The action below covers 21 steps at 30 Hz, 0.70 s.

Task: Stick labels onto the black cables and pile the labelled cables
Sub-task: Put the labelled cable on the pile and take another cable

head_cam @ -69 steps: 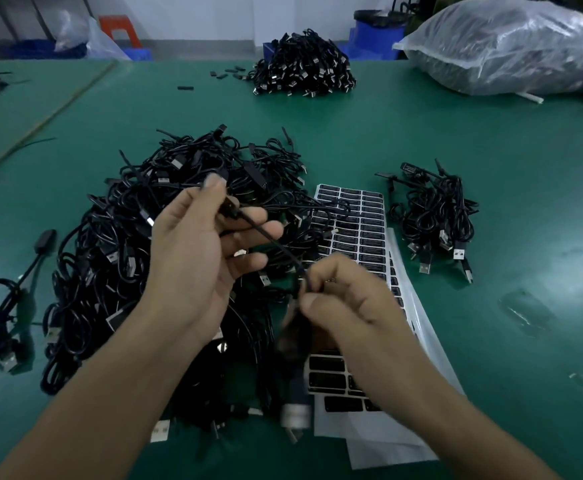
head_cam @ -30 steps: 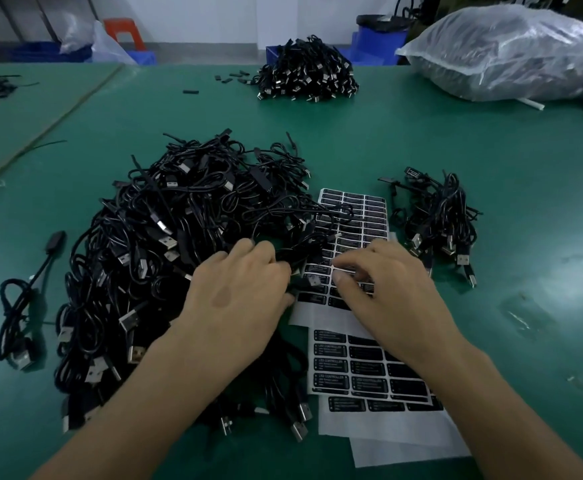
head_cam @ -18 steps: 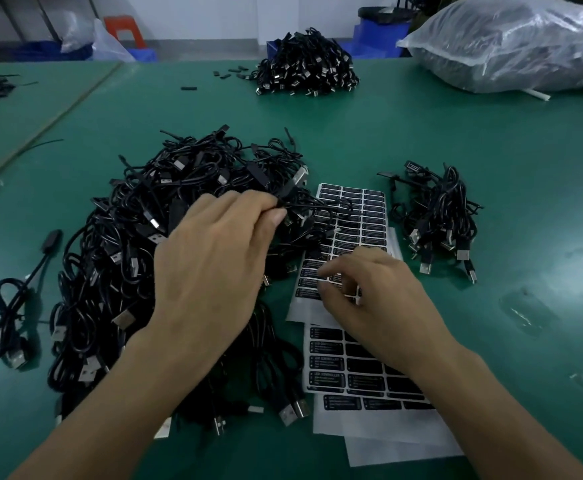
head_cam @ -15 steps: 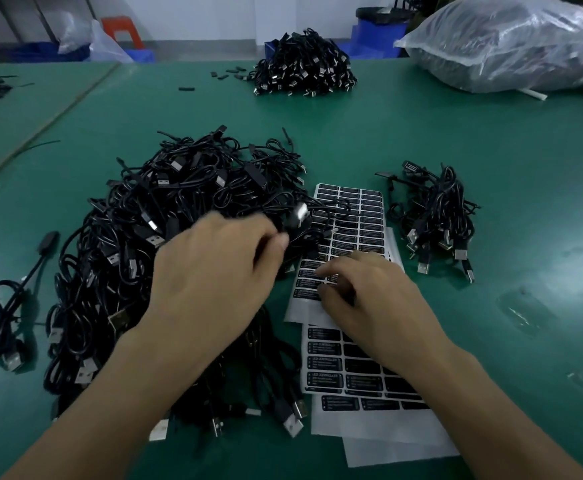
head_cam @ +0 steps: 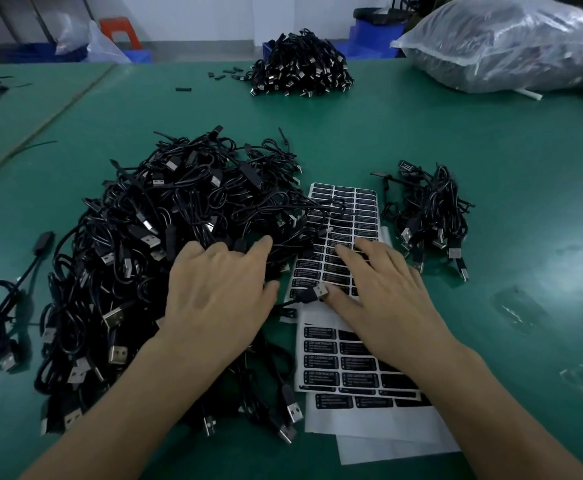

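A big tangled heap of black USB cables [head_cam: 179, 216] lies left of centre on the green table [head_cam: 491, 150]. My left hand [head_cam: 220, 289] rests palm down on its near side, fingers spread among the cables. One cable's USB plug [head_cam: 314, 292] pokes out between my two hands. My right hand [head_cam: 380, 292] lies on a sheet of black labels [head_cam: 349, 209], fingers stretched out flat over the label rows. A second label sheet [head_cam: 335, 362] lies nearer me. A small pile of cables [head_cam: 432, 209] sits right of the sheets.
Another cable pile [head_cam: 300, 64] sits at the table's far side, next to a large clear plastic bag [head_cam: 508, 43] at the back right. A lone coiled cable [head_cam: 6, 299] lies at the left. Blue bins stand beyond the table.
My left hand, earlier lifting a cable off the heap, has come down flat on it. My right hand has uncurled and reached further up the label sheet.
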Each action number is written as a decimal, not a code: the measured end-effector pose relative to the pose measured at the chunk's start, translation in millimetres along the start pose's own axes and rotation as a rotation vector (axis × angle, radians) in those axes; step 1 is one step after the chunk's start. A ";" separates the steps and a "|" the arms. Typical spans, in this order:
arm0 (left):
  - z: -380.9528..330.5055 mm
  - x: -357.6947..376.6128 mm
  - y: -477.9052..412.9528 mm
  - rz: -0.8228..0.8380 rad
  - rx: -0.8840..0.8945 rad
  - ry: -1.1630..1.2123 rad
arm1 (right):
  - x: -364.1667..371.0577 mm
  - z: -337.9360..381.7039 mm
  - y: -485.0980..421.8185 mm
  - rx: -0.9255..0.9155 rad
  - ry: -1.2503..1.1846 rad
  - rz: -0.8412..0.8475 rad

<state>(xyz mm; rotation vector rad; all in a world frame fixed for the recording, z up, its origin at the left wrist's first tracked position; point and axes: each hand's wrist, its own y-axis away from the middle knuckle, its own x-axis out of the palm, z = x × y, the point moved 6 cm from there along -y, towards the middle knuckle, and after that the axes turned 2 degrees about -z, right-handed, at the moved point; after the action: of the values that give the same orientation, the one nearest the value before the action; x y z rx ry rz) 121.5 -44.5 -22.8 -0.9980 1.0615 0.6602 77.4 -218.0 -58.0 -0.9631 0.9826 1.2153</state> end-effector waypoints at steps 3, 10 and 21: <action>0.7 1.7 0.9 0.010 -0.008 0.019 | -1.8 -8.4 -2.6 -0.015 -0.047 0.032; 1.5 -2.1 0.8 -0.105 0.041 0.172 | -7.5 -3.9 -3.1 -0.024 -0.111 -0.099; -6.4 -17.3 0.5 -0.201 0.121 0.416 | -14.8 4.8 -2.9 -0.140 -0.215 -0.283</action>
<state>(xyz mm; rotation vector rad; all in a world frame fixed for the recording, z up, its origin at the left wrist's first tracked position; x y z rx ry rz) 112.1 -49.8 -7.8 -1.1456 1.3238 0.2227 79.3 -217.9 -42.3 -1.0185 0.5759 1.1311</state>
